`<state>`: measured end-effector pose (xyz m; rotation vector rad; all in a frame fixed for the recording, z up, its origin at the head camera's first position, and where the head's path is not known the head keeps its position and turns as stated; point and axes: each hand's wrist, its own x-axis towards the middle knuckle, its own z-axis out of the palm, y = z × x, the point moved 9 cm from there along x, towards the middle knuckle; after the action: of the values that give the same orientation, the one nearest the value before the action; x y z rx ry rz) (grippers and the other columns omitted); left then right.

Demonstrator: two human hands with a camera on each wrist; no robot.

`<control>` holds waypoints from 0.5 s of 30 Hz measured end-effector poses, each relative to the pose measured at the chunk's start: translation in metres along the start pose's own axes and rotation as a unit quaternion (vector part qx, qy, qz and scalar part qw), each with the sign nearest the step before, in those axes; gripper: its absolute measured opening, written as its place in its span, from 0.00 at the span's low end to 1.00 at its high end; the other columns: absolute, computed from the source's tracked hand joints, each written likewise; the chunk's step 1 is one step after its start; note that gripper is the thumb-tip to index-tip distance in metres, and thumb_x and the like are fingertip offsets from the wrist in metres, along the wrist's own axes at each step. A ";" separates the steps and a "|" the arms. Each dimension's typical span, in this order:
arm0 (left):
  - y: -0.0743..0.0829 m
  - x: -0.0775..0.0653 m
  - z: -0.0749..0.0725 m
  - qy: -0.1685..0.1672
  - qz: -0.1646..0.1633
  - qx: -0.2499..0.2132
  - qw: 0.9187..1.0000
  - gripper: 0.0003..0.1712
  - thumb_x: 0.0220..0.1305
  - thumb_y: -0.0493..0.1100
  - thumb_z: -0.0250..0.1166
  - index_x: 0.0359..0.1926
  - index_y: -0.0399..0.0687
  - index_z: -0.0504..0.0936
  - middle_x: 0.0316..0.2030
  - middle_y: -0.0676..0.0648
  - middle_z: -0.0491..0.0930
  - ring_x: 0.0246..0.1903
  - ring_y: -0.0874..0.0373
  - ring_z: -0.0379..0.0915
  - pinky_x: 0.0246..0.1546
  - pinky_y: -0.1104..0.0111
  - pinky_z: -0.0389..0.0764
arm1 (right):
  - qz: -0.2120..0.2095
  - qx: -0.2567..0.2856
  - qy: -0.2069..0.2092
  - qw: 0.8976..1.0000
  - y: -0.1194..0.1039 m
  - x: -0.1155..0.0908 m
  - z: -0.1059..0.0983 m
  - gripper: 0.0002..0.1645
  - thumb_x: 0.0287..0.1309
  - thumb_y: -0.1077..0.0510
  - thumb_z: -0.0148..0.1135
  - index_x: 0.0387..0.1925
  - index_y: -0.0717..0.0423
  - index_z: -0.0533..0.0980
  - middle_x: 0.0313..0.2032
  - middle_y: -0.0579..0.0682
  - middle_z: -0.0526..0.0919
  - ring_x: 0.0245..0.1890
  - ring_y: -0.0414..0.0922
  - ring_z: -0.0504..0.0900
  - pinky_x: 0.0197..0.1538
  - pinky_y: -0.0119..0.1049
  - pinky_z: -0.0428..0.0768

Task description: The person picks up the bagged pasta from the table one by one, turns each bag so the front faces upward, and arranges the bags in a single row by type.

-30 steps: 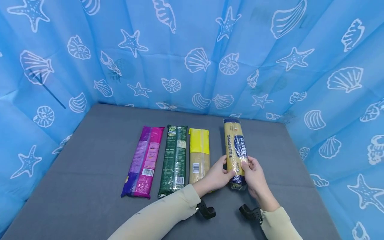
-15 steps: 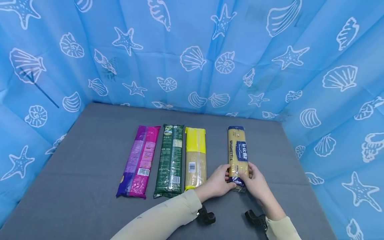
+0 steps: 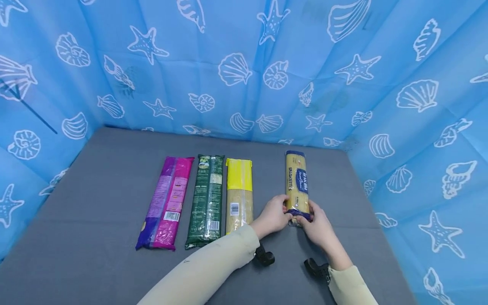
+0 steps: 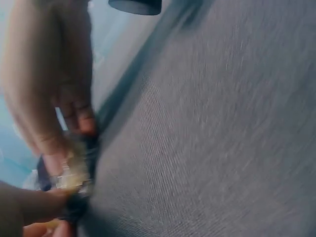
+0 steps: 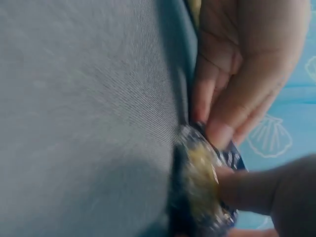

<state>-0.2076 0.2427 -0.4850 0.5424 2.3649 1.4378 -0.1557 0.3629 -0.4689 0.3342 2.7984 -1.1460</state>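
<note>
A: Where do we have the spaghetti (image 3: 297,182)?
B: On the right part of the grey table (image 3: 95,258), label up, its long side pointing away from us. Whether its near end touches the cloth, we cannot tell.
A: And our left hand (image 3: 272,215)?
B: Curled partway closed, thumb and fingers gripping the near end from its left side.
A: The right hand (image 3: 319,222) matches it, as we see: fingers bent along the right edge, thumb pressing the near end. The wrist views are blurred, yet we can make out both hands meeting at that clear, crinkled end.
B: What lies to the left?
A: Three more packs in a row. We find the yellow pack (image 3: 239,186) nearest, well apart from the spaghetti, its near end hidden by our left sleeve (image 3: 213,271). The green pack (image 3: 206,199) lies just beside it, and the pink pack (image 3: 167,203) is outermost, tilted so its far end slants right.
B: Behind it all we have the blue curtain (image 3: 244,38), printed with white shells and starfish, and a black camera (image 3: 315,267) shows at our right wrist.
</note>
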 end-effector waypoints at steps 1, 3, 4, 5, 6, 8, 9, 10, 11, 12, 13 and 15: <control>-0.002 0.003 -0.003 0.014 -0.001 -0.013 1.000 0.27 0.60 0.35 0.68 0.61 0.39 0.73 0.46 0.45 0.76 0.41 0.61 0.75 0.39 0.76 0.77 | 0.002 -0.003 0.015 1.000 0.000 0.006 0.000 0.38 0.67 0.59 0.57 0.70 0.69 0.52 0.55 0.69 0.67 0.48 0.57 0.76 0.42 0.42 0.78; -0.006 0.008 -0.006 0.034 -0.001 -0.033 0.999 0.23 0.61 0.34 0.67 0.58 0.39 0.76 0.43 0.45 0.78 0.39 0.61 0.76 0.37 0.77 0.77 | 0.006 -0.003 0.040 0.999 -0.001 0.015 -0.001 0.37 0.67 0.60 0.57 0.69 0.70 0.53 0.55 0.69 0.68 0.49 0.59 0.77 0.42 0.45 0.79; -0.007 0.009 -0.006 0.034 -0.001 -0.042 0.999 0.23 0.62 0.34 0.65 0.58 0.39 0.76 0.43 0.45 0.79 0.40 0.61 0.76 0.38 0.76 0.77 | 0.009 -0.004 0.051 0.999 -0.002 0.019 -0.002 0.36 0.67 0.60 0.57 0.69 0.70 0.54 0.55 0.69 0.68 0.49 0.60 0.77 0.43 0.46 0.79; -0.008 0.011 -0.004 0.027 0.000 -0.052 0.998 0.23 0.63 0.34 0.64 0.60 0.40 0.75 0.44 0.45 0.79 0.41 0.62 0.76 0.39 0.76 0.77 | 0.010 -0.005 0.063 0.998 -0.001 0.022 -0.003 0.35 0.67 0.60 0.57 0.68 0.71 0.55 0.55 0.70 0.69 0.50 0.61 0.76 0.43 0.47 0.79; -0.009 0.012 -0.002 0.014 0.001 -0.062 0.998 0.24 0.64 0.34 0.62 0.62 0.40 0.74 0.46 0.45 0.79 0.43 0.62 0.76 0.41 0.76 0.77 | 0.010 -0.005 0.074 0.997 -0.001 0.025 -0.005 0.35 0.68 0.60 0.56 0.68 0.72 0.56 0.55 0.70 0.69 0.51 0.61 0.76 0.45 0.48 0.78; -0.008 0.013 0.007 -0.026 0.001 -0.090 0.996 0.27 0.66 0.33 0.59 0.66 0.41 0.69 0.53 0.44 0.77 0.50 0.62 0.74 0.46 0.76 0.76 | 0.018 -0.012 0.090 0.996 0.002 0.029 -0.009 0.34 0.68 0.60 0.55 0.68 0.72 0.56 0.56 0.71 0.69 0.52 0.62 0.75 0.48 0.51 0.77; -0.008 0.013 0.011 -0.046 -0.003 -0.106 0.993 0.29 0.67 0.33 0.57 0.68 0.42 0.67 0.57 0.44 0.75 0.53 0.62 0.72 0.49 0.76 0.74 | 0.023 -0.013 0.096 0.995 0.004 0.031 -0.011 0.33 0.68 0.61 0.54 0.68 0.72 0.56 0.56 0.71 0.69 0.52 0.62 0.74 0.49 0.53 0.75; -0.007 0.012 0.015 -0.065 -0.006 -0.122 0.990 0.30 0.68 0.33 0.56 0.70 0.43 0.65 0.61 0.43 0.72 0.57 0.60 0.70 0.52 0.75 0.73 | 0.027 -0.015 0.100 0.994 0.006 0.033 -0.013 0.33 0.68 0.61 0.54 0.68 0.72 0.56 0.57 0.71 0.69 0.53 0.62 0.73 0.51 0.54 0.74; -0.007 0.012 0.019 -0.080 -0.009 -0.134 0.988 0.31 0.68 0.32 0.55 0.71 0.44 0.63 0.63 0.43 0.70 0.59 0.59 0.68 0.54 0.75 0.71 | 0.031 -0.016 0.103 0.994 0.007 0.034 -0.015 0.33 0.69 0.61 0.53 0.68 0.71 0.56 0.57 0.71 0.68 0.54 0.63 0.72 0.53 0.56 0.72; -0.006 0.011 0.021 -0.090 -0.011 -0.143 0.986 0.31 0.68 0.31 0.54 0.71 0.44 0.62 0.65 0.43 0.68 0.61 0.58 0.67 0.56 0.74 0.70 | 0.035 -0.016 0.105 0.994 0.008 0.034 -0.016 0.32 0.69 0.62 0.52 0.68 0.71 0.55 0.58 0.71 0.68 0.55 0.63 0.71 0.54 0.57 0.71; -0.005 0.010 0.023 -0.098 -0.014 -0.147 0.984 0.32 0.67 0.30 0.53 0.72 0.45 0.62 0.66 0.44 0.66 0.62 0.58 0.66 0.57 0.74 0.69 | 0.038 -0.016 0.105 0.994 0.009 0.035 -0.017 0.32 0.69 0.62 0.51 0.69 0.71 0.55 0.59 0.71 0.67 0.56 0.63 0.70 0.55 0.58 0.70; -0.004 0.009 0.023 -0.106 -0.014 -0.153 0.982 0.33 0.67 0.30 0.53 0.72 0.47 0.61 0.68 0.44 0.64 0.63 0.57 0.64 0.58 0.74 0.68 | 0.044 -0.016 0.104 0.993 0.010 0.036 -0.018 0.32 0.69 0.62 0.51 0.69 0.70 0.55 0.59 0.71 0.67 0.57 0.63 0.69 0.57 0.59 0.68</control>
<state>-0.2055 0.2629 -0.4996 0.5475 1.9347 1.6034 -0.1889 0.3880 -0.4691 0.6004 2.9413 -1.1039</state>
